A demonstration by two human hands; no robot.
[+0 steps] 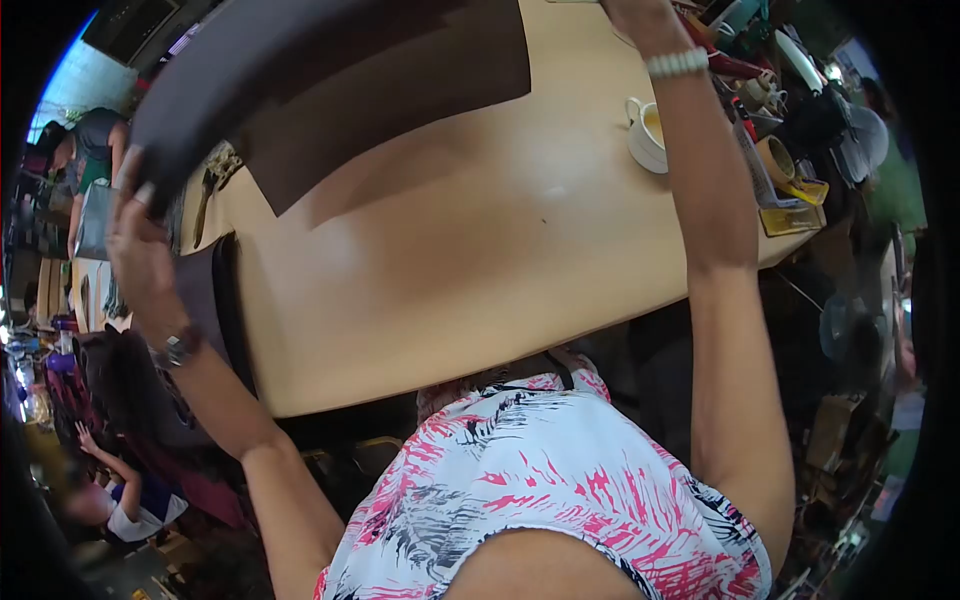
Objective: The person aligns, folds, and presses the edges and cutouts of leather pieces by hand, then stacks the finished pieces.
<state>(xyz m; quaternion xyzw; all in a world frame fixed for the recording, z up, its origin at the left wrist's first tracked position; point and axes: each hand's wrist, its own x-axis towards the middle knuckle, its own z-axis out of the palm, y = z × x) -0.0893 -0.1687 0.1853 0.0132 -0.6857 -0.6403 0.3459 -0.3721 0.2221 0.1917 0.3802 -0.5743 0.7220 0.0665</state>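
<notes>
A large dark brown sheet (400,90), perhaps leather, is bent and partly raised over the far side of the table, running out of view at the top. My left hand (145,235) grips its left edge, with the fingers wrapped around the border. My right hand (640,18) is at the top of the view, to the right of the sheet. Its fingers are cut off by the frame, so what it touches is hidden. More dark material (205,300) hangs over the table's left edge, below my left hand.
The light wooden table (450,300) spans the middle. A white mug (648,150) stands beside my right forearm. Tools, a tape roll (775,158) and other clutter crowd the right end. Another person (95,150) bends at upper left; someone else (125,495) is at lower left.
</notes>
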